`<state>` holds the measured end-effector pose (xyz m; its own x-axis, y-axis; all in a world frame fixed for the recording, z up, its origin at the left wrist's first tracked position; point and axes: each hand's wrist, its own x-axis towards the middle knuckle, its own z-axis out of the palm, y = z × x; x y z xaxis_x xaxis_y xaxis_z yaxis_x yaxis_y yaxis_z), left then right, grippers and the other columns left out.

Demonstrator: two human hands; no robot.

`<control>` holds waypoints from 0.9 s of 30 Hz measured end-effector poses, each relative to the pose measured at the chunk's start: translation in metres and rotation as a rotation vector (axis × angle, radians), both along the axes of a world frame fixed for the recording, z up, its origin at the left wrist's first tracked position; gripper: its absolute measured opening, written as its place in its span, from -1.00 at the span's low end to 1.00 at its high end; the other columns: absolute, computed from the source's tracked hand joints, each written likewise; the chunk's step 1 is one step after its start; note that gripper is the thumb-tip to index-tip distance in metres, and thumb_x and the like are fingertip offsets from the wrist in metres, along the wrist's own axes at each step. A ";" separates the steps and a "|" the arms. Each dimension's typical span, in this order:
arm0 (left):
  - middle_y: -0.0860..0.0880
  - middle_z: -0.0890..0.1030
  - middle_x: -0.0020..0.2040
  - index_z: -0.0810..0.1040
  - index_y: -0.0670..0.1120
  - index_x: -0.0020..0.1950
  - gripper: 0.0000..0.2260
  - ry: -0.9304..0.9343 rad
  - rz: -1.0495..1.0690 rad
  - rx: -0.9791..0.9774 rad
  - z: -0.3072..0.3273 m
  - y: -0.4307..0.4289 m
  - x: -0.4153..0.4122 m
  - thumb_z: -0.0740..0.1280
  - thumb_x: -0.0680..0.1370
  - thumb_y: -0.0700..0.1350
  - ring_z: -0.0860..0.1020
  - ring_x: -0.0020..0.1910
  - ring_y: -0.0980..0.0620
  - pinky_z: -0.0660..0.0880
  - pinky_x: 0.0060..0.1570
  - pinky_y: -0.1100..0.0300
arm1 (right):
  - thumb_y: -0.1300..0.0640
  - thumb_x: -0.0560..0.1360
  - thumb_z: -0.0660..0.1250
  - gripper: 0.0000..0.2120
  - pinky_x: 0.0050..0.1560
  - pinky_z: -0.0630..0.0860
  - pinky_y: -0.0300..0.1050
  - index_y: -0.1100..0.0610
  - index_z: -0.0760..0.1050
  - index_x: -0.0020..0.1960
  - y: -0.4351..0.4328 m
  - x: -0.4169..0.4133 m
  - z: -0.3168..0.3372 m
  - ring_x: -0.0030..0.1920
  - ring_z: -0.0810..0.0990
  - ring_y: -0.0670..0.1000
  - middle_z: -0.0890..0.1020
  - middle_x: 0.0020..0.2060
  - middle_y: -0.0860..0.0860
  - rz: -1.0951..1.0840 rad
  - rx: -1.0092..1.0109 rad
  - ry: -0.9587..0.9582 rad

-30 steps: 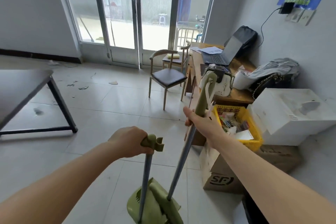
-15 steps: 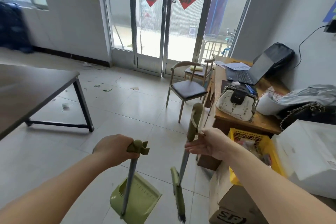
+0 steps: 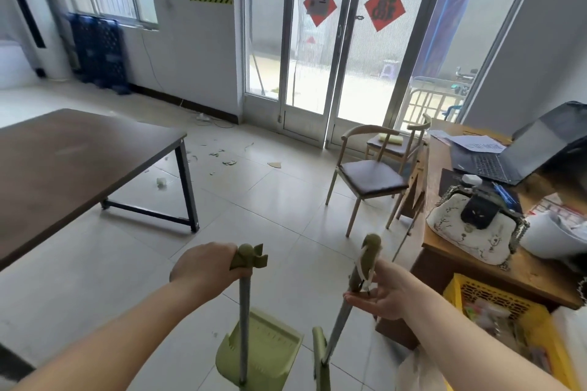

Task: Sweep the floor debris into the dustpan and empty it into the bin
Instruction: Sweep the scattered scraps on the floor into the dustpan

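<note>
The fingers (image 3: 230,268) of the left hand (image 3: 205,270) are curled tight round the green top grip of the dustpan (image 3: 270,349). Its grey pole drops straight down from them to the pale green pan, which hangs low over the tiled floor just below. To the right of them, apart from that grip, the right hand (image 3: 387,294) lies palm up. Its fingers (image 3: 355,298) and thumb hold the broom (image 3: 366,259) loosely round the lower end of its olive handle. The handle's rounded tip stands above these fingers, and the shaft slants down and to the left beneath them. The green broom head hangs on edge just beside the pan, but whether the two touch cannot be told.

The debris (image 3: 228,163) lies well ahead of both sets of fingers. It is green scraps, a tan piece and a white crumpled bit, scattered on the tiles.

A dark table (image 3: 79,162) stands ahead and to the left of the left fingers, its near leg between them and the scraps. Ahead and to the right of the right fingers is a cushioned chair (image 3: 370,176). Right of them is a wooden desk (image 3: 470,276) with a white handbag (image 3: 470,232) and an open laptop (image 3: 486,165). A yellow basket (image 3: 457,282) sits beside the right forearm. Glass doors (image 3: 317,57) close the far wall.
</note>
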<state>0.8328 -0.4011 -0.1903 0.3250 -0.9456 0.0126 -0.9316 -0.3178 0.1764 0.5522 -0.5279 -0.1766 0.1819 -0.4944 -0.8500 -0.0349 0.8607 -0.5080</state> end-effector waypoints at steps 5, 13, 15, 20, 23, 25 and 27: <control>0.11 0.52 -0.26 0.44 0.07 -0.19 -0.70 0.005 0.018 0.002 -0.003 -0.035 0.023 0.29 0.48 0.28 0.52 -0.27 0.08 0.35 -0.39 0.20 | 0.21 0.48 0.34 -0.74 0.14 0.58 0.03 0.40 0.52 0.06 -0.038 0.031 0.000 0.00 0.62 0.25 0.54 0.02 0.34 0.032 -0.018 0.000; 0.10 0.52 -0.26 0.43 0.04 -0.18 -0.67 0.011 0.040 0.032 -0.006 -0.102 0.072 0.28 0.48 0.30 0.54 -0.24 0.05 0.43 -0.33 0.17 | 0.19 0.44 0.35 -0.75 -0.13 0.61 0.01 0.38 0.53 -0.01 -0.120 0.097 -0.004 -0.25 0.59 0.21 0.56 -0.14 0.31 0.076 -0.064 0.023; 0.10 0.54 -0.24 0.45 0.03 -0.17 -0.66 -0.002 0.039 0.035 -0.004 -0.120 0.086 0.28 0.47 0.31 0.55 -0.23 0.04 0.45 -0.32 0.15 | 0.18 0.45 0.35 -0.76 -0.20 0.62 0.00 0.37 0.52 -0.02 -0.138 0.114 -0.004 -0.29 0.59 0.21 0.55 -0.17 0.29 0.084 -0.076 0.019; 0.09 0.54 -0.24 0.42 0.05 -0.21 -0.66 0.013 0.052 0.043 -0.001 -0.154 0.112 0.30 0.46 0.30 0.56 -0.21 0.00 0.45 -0.31 0.14 | 0.17 0.45 0.37 -0.78 -0.21 0.62 -0.03 0.34 0.51 -0.07 -0.170 0.148 -0.001 -0.29 0.60 0.21 0.53 -0.16 0.27 0.094 -0.099 0.029; 0.08 0.53 -0.23 0.41 0.04 -0.21 -0.67 0.009 0.061 0.041 -0.003 -0.172 0.127 0.30 0.47 0.29 0.56 -0.19 0.00 0.43 -0.31 0.14 | 0.19 0.42 0.37 -0.82 0.07 0.54 -0.09 0.33 0.50 -0.12 -0.185 0.167 -0.003 -0.36 0.59 0.18 0.52 -0.21 0.24 0.091 -0.093 0.009; 0.09 0.51 -0.26 0.39 0.05 -0.23 -0.66 0.000 0.074 0.041 -0.005 -0.180 0.135 0.29 0.48 0.29 0.55 -0.22 0.01 0.41 -0.34 0.16 | 0.21 0.42 0.36 -0.84 0.18 0.48 -0.11 0.32 0.48 -0.17 -0.193 0.176 -0.004 -0.37 0.57 0.17 0.50 -0.23 0.23 0.071 -0.081 -0.013; 0.10 0.49 -0.29 0.36 0.05 -0.26 -0.65 -0.005 0.089 0.045 -0.009 -0.189 0.140 0.28 0.48 0.29 0.54 -0.25 0.02 0.37 -0.38 0.17 | 0.21 0.44 0.35 -0.84 0.17 0.50 -0.07 0.33 0.48 -0.18 -0.200 0.183 -0.005 -0.34 0.56 0.17 0.50 -0.23 0.24 0.060 -0.077 -0.014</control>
